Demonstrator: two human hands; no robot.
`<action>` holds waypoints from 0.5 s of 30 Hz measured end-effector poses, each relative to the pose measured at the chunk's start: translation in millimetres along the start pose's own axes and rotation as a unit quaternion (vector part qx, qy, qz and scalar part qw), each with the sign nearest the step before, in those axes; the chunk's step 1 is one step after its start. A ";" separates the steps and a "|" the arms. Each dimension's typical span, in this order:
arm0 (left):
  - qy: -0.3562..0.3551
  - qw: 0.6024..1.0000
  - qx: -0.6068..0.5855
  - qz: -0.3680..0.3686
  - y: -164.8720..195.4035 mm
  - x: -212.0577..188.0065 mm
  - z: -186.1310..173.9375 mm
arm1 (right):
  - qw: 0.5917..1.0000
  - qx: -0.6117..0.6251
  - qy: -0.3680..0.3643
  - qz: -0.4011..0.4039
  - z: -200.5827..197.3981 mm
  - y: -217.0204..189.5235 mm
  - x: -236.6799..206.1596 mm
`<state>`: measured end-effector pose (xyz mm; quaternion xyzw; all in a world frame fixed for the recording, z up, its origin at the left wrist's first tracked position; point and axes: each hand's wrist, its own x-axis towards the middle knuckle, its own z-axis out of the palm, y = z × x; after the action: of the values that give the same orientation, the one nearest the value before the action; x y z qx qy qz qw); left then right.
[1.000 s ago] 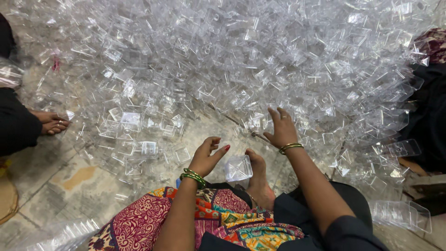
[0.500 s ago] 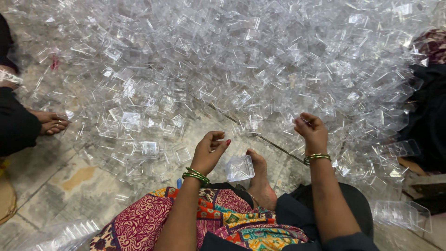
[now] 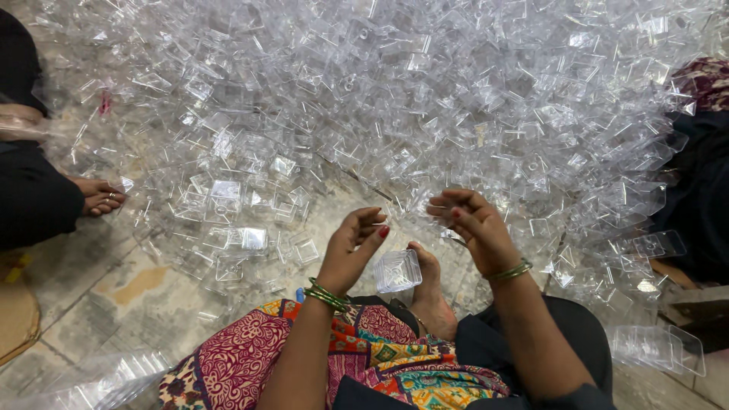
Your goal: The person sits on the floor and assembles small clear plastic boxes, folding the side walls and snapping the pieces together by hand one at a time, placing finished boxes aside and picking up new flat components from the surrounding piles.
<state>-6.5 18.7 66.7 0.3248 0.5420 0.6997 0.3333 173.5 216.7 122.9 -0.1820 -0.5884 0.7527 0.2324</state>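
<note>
Left hand curled, empty; right hand pinching clear piece, best kept level above box

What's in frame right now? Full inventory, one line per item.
clear plastic boxes: too many to count, transparent, heaped across the floor ahead
single clear box: one, transparent, resting by the person's foot, between the hands
tiled floor: grey-beige, stained, bare at lower left
stack of clear trays: count unclear, transparent, lower right
co-worker's foot: one, bare, left edge below a dark garment
second co-worker: one, dark clothing with patterned cloth, right edge
patterned garment: one, red, pink and multicolour, over the person's lap
own foot: one, bare, centre
left hand: green bangles, red nails, fingers curled
right hand: green bangle, fingers curled; contents cannot be told
</note>
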 end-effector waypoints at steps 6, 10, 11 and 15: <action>-0.025 0.994 -0.088 -0.063 -19.2 -0.7 15.0 | 0.998 -0.040 -0.022 -0.046 45.2 -5.7 -4.7; 0.004 0.976 -0.180 -0.123 -26.7 4.6 14.8 | 0.994 -0.067 -0.058 -0.069 55.9 -6.2 -9.0; 0.007 0.968 -0.206 -0.143 -26.4 5.1 13.9 | 0.991 -0.072 -0.080 -0.081 57.0 -5.8 -9.4; 0.029 0.968 -0.224 -0.110 -19.1 2.8 16.4 | 0.990 -0.051 -0.105 -0.078 56.0 -0.8 -8.0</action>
<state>7.5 33.6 51.6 0.1594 0.4130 0.7717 0.4566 149.6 167.5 137.2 -0.0669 -0.6593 0.7164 0.2181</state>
